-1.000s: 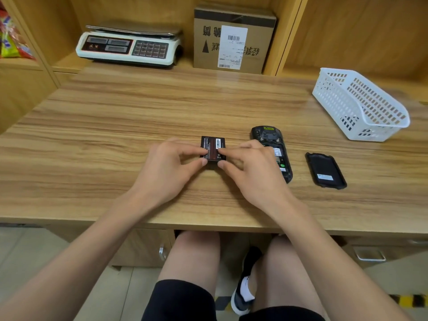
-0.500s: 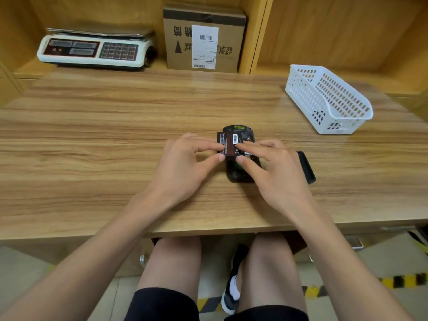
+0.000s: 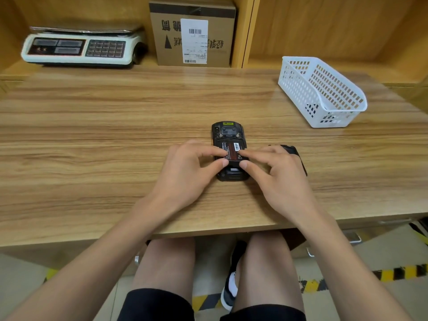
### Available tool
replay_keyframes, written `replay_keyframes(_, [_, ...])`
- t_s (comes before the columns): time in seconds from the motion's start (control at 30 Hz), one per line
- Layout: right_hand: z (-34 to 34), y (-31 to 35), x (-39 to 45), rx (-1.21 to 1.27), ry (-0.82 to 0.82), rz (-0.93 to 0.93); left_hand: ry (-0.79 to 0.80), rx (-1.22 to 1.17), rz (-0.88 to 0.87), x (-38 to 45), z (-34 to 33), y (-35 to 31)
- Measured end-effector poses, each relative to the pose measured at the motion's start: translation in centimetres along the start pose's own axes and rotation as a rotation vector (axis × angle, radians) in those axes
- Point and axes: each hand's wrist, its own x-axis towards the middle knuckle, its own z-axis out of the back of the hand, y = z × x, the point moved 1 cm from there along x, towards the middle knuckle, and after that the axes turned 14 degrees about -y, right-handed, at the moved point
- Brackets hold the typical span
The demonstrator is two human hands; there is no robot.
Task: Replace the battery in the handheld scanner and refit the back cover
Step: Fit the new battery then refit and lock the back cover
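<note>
The black handheld scanner lies face down on the wooden desk, its back open. A dark battery with a white barcode label sits over the scanner's compartment. My left hand pinches the battery's left edge between thumb and fingers. My right hand pinches its right edge the same way. The black back cover lies on the desk to the right of the scanner, mostly hidden behind my right hand.
A white perforated basket stands at the back right of the desk. An electronic scale and a cardboard box sit in the shelf behind. The desk's front edge runs just below my wrists.
Both hands have carried the battery from the bare desk left of the scanner to over the scanner, then lowered it onto the open compartment. The view has shifted right.
</note>
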Motion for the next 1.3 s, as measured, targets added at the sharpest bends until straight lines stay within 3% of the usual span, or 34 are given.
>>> replay_keyframes(1.3, [-0.3, -0.6, 1.8, -0.028, 0.057, 0.011, -0.027, 0.037, 0.056, 0.8, -1.0, 0.2])
